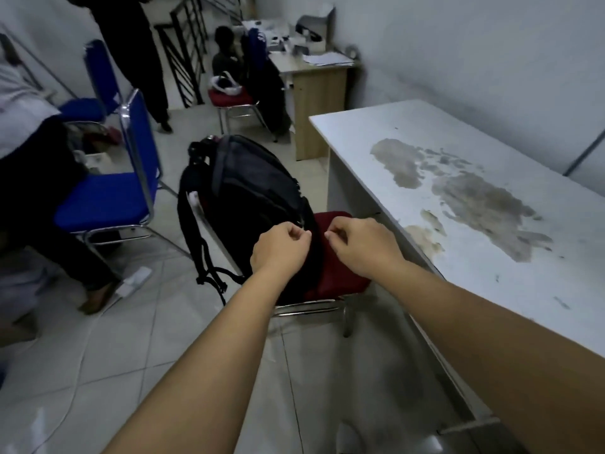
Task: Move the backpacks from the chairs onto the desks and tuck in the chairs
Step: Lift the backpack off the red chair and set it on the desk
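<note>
A black backpack (pixel 248 191) leans on a red-seated chair (pixel 337 273) that stands pulled out beside a long white desk (pixel 425 165) with a worn, peeling top. My left hand (pixel 278 249) and my right hand (pixel 360 245) are both at the backpack's lower front edge, fingers pinched together on it, seemingly at a zipper or seam. What exactly each pinch holds is too small to tell. The backpack's straps (pixel 209 276) hang off the chair's left side. Further back, a second red chair (pixel 232 99) holds a white bag next to a wooden desk (pixel 314 93).
Two blue chairs (pixel 111 198) stand to the left, with a person's dark legs beside them. Another person stands at the back near a black stair railing (pixel 183 54), and one sits by the far desk. A cable and papers lie on the tiled floor at left.
</note>
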